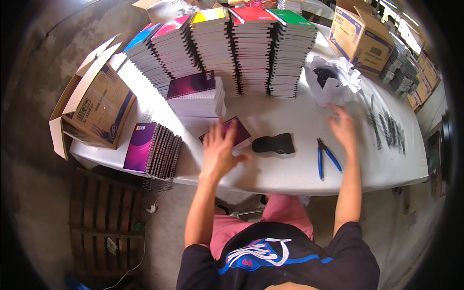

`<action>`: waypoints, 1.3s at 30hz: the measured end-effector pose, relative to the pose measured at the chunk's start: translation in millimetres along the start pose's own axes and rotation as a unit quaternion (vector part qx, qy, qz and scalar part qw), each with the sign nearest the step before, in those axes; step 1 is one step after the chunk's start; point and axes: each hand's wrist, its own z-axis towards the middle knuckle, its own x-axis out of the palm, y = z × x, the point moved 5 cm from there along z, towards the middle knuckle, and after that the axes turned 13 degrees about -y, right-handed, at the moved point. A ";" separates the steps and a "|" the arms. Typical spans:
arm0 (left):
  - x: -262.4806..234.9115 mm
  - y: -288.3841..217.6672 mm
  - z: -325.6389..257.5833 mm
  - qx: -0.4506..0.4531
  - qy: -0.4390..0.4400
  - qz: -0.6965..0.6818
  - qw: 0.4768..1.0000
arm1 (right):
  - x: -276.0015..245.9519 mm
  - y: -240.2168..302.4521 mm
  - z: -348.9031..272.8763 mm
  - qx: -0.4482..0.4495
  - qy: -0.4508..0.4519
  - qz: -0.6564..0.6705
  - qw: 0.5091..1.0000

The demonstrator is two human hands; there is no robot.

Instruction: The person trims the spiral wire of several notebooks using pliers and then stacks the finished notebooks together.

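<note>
My left hand [220, 150] is open, fingers spread, above a small stack of loose sheets with a purple cover [240, 131]. It partly hides that stack, and I cannot tell whether it touches it. On the right, my right hand [343, 126] is open and reaches toward a crumpled white plastic bag [331, 87] with something black inside. Between my hands lies a flat black piece [273, 144], rounded at one end. A pair of blue-handled pliers [320, 159] rests beside my right forearm. Loose black wire spirals [389, 130] lie farther right.
Tall stacks of spiral notebooks [253, 53] in several colours line the back. In front stands a purple-topped sheet pile [193, 104]. Bound purple notebooks [150, 150] sit near the left front edge. Open cardboard boxes stand left [99, 106] and back right [360, 38].
</note>
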 end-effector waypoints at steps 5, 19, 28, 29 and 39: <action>19.6 40.4 3.9 -0.005 0.098 -0.101 0.990 | -70.9 -158.6 15.6 0.282 -0.079 -0.358 0.886; 3.2 60.0 28.0 -0.072 0.137 -0.213 0.965 | -67.3 -206.6 25.0 0.180 0.017 -0.436 0.882; -17.9 23.1 17.8 0.076 0.107 -0.205 0.970 | -90.1 -104.0 45.2 -0.120 -0.220 -0.245 0.937; -15.0 25.0 22.3 0.082 0.114 -0.202 0.969 | -95.9 -84.3 48.2 -0.151 -0.245 -0.188 0.939; 1.8 67.4 30.6 -0.039 0.197 -0.274 0.940 | -43.3 78.4 1.6 -0.049 -0.011 0.308 0.950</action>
